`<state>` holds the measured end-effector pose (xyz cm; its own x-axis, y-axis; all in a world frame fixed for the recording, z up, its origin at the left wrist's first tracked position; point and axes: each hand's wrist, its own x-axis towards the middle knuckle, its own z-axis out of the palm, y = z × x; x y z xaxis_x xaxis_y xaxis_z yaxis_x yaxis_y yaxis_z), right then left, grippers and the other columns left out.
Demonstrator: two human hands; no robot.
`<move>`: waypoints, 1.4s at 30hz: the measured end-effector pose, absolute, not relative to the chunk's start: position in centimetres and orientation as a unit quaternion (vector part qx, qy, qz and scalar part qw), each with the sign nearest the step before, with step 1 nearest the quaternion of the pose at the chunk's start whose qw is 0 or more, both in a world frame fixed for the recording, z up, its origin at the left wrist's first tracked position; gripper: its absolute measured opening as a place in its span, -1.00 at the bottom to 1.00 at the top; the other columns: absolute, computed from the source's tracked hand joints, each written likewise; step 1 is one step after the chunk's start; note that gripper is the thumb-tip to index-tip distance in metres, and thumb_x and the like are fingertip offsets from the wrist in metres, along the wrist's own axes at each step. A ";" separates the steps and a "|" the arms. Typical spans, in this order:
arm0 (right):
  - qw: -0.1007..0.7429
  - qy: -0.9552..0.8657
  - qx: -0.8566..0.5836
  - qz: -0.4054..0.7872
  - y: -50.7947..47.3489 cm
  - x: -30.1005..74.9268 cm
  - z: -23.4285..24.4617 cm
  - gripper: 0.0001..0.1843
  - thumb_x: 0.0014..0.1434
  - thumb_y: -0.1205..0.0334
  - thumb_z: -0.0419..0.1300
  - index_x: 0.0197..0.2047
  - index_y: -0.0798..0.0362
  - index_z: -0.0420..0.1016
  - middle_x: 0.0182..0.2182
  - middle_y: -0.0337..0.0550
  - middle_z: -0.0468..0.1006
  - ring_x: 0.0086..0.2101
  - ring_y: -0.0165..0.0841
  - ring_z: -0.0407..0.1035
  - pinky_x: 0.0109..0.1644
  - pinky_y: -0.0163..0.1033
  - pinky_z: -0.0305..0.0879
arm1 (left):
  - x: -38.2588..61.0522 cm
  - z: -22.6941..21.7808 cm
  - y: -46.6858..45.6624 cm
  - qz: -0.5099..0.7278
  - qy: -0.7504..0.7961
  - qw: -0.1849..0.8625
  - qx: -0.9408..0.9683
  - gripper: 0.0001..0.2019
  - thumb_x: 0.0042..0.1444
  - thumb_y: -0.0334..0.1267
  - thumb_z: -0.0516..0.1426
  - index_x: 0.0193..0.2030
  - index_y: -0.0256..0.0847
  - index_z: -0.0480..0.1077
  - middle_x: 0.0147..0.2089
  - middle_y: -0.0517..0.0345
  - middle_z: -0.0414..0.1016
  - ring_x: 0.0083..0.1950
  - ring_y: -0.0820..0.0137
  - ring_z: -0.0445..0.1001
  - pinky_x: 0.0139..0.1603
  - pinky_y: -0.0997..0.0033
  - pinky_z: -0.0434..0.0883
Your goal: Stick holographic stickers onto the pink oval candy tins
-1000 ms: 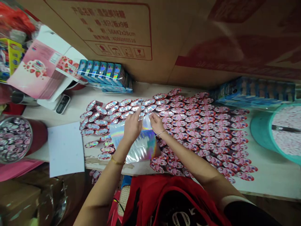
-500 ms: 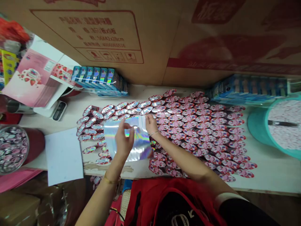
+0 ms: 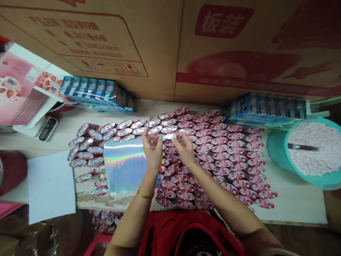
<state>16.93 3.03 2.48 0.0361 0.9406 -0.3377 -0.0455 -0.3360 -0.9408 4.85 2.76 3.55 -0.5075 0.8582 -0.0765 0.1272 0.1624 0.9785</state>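
Note:
My left hand (image 3: 152,146) and my right hand (image 3: 183,146) pinch the two ends of a narrow shiny strip (image 3: 168,137), held level just above the table. A holographic foil sheet (image 3: 125,164) lies flat left of and under my left hand, on top of some badges. Rows of several oval pink and silver badges (image 3: 221,149) cover the white table (image 3: 298,199) around both hands.
A teal basin (image 3: 277,149) full of small pink pieces stands at the right. Blue boxed packs (image 3: 96,90) and a second stack of blue packs (image 3: 266,106) line the back, against large cardboard cartons (image 3: 165,46). A white paper sheet (image 3: 50,185), a scale (image 3: 45,128) and pink strawberry bags (image 3: 18,92) are at the left.
The foil sheet has shifted left and now lies flat. My left hand rose from the sheet's front to meet my right hand, and both now hold a narrow strip. The view has panned right.

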 end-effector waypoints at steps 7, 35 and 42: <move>0.388 -0.558 -0.629 0.377 6.8 18.7 -0.7 -0.72 0.25 0.05 0.11 -0.42 0.02 0.39 -0.37 -0.15 0.42 -0.27 -0.30 0.30 -0.11 -0.20 0.22 | 5.9 -0.3 4.7 0.493 0.710 0.320 0.387 -0.40 0.10 -0.29 0.19 0.28 -0.18 0.12 -0.34 0.25 0.31 -0.38 0.51 0.33 -0.28 0.49 0.36; 0.397 -0.534 -0.629 0.403 7.7 19.0 -0.7 -0.56 0.24 -0.12 0.09 -0.02 0.04 0.44 -0.21 -0.07 0.46 -0.17 -0.26 0.32 -0.03 -0.14 0.26 | 4.3 2.3 5.0 0.445 0.721 0.229 0.479 -0.84 0.14 -0.18 0.19 -0.27 -0.16 0.29 -0.18 0.12 0.33 -0.06 0.35 0.35 0.05 0.30 0.32; 0.423 -0.407 -0.612 0.530 5.0 19.0 -0.8 -0.64 0.17 -0.09 0.18 -0.42 0.04 0.37 -0.53 -0.31 0.29 -0.48 -0.45 0.13 -0.34 -0.29 0.17 | 5.9 0.8 3.4 0.472 0.712 0.394 0.339 -0.81 0.05 -0.21 0.23 -0.45 -0.20 0.31 -0.36 0.22 0.29 -0.29 0.47 0.27 -0.20 0.48 0.28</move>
